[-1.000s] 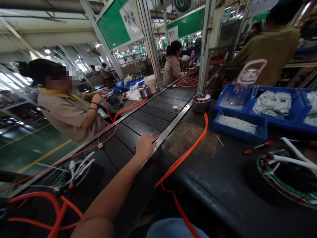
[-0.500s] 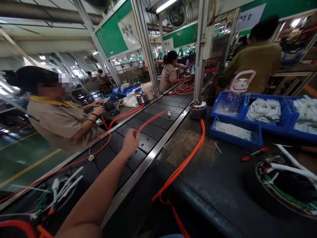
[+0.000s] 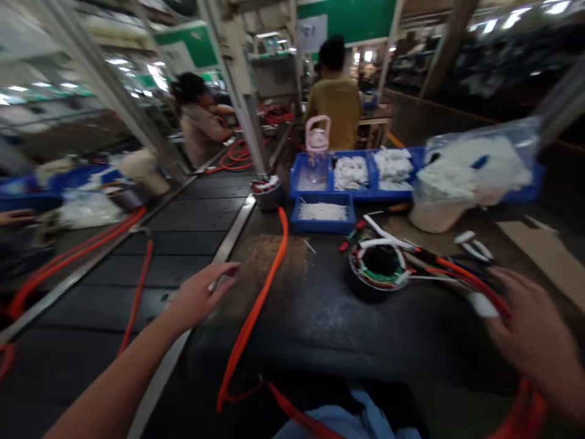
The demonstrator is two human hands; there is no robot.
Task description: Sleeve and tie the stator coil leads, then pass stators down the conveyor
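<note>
My left hand (image 3: 203, 291) hangs over the metal rail beside the belt, fingers apart and holding nothing. To its right, an orange cable bundle (image 3: 256, 305) runs from a small round motor part (image 3: 267, 194) down over the bench edge. At the right, my right hand (image 3: 532, 314) is blurred and lies against thick orange-red cables (image 3: 475, 281); its grip is not clear. These cables lead to a larger ring-shaped stator (image 3: 378, 268) with white sleeves and green and red wires. A white-ended object (image 3: 482, 305) shows beside my right thumb.
Blue bins (image 3: 323, 214) with white pieces stand at the back, near a pink-handled bottle (image 3: 317, 152). A plastic bag (image 3: 484, 164), cardboard (image 3: 543, 259) and red-green tool (image 3: 351, 236) lie rightward. Two people (image 3: 336, 91) (image 3: 201, 119) are beyond.
The view has swung right, bringing my right hand and the whole stator into sight. My left hand has let go of the orange cable, which lies on the belt, and opened.
</note>
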